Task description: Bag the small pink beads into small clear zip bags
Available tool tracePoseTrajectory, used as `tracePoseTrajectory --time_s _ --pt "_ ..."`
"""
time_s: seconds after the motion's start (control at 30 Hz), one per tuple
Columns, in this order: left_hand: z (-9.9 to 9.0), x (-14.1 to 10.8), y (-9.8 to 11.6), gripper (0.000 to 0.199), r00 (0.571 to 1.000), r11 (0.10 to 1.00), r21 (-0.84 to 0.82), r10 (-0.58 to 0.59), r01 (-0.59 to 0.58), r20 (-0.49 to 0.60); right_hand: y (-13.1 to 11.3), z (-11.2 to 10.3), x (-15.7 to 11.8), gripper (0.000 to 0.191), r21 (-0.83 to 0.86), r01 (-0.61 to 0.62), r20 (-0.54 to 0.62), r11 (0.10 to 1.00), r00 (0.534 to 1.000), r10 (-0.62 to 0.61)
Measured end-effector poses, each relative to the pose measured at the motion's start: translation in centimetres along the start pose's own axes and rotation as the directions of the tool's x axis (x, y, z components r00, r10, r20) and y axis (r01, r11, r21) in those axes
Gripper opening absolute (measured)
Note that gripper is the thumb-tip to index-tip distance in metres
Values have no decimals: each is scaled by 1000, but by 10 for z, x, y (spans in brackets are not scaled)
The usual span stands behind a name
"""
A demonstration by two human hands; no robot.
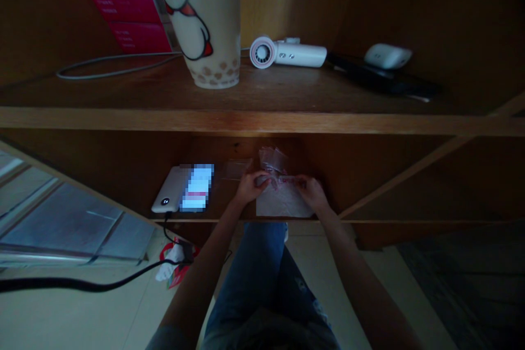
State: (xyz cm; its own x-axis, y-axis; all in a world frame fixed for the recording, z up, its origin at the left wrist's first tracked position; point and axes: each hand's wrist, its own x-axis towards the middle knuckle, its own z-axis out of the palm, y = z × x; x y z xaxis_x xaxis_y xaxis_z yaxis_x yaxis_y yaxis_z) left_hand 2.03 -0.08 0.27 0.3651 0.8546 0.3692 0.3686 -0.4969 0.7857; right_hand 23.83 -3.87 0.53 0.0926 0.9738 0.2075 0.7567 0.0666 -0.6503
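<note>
Both hands are inside the lower wooden compartment, over a whitish sheet (283, 202). My left hand (251, 187) is closed, its thumb and fingertips pinching the left side of a small clear plastic bag (274, 180). At the other side my right hand (312, 192) has its fingertips closed on the bag's edge, where small reddish marks show. What is in the bag, if anything, is too dim to make out. Just behind the hands lies a pile of clear plastic bags (273, 158). Another flat clear bag (238, 168) rests to the left of it.
A white device (167, 188) with a cable and a lit phone (197, 188) lie on the left. On the upper shelf (287, 93) stand a snowman-printed cup (217, 22), a white handheld fan (289, 53), a white case (388, 56) and a dark flat object (369, 77).
</note>
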Motion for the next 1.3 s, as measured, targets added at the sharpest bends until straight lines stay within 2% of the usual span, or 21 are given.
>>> tracePoseTrajectory --time_s 0.1,0.3,0.5,0.63,0.83,0.9,0.97,1.1,1.2,1.3 --pt "-1 0 3 17 1000 999 34 19 -19 5 -5 -1 1 21 -71 -30 30 997 999 32" --pt "-1 0 2 16 1000 999 39 26 -26 -6 -4 -5 10 27 -222 -102 -16 970 995 101" --pt "1 0 -1 15 999 999 26 27 -26 -17 -2 -2 12 22 -298 -78 5 951 997 83" --pt "-1 1 1 15 999 999 37 34 -34 -18 2 1 12 21 -280 -53 7 958 998 57" --pt "-2 2 5 13 999 998 44 45 -44 -13 3 0 13 20 -150 -43 -22 988 999 40" --pt "-2 1 5 14 999 998 45 46 -46 -11 -4 -1 13 19 -48 -12 12 999 1000 13" --pt "-2 1 4 15 999 998 44 36 -35 -7 -13 0 12 18 82 61 46 995 997 -64" --pt "0 1 0 16 1000 1000 24 20 -20 17 -25 8 12 21 311 120 121 943 979 -164" --pt "0 1 -1 15 1000 1000 23 21 -21 4 -25 12 14 22 378 95 180 921 968 -174" --pt "0 1 -1 15 1000 999 24 27 -27 -4 -20 9 15 25 393 88 161 915 973 -162"
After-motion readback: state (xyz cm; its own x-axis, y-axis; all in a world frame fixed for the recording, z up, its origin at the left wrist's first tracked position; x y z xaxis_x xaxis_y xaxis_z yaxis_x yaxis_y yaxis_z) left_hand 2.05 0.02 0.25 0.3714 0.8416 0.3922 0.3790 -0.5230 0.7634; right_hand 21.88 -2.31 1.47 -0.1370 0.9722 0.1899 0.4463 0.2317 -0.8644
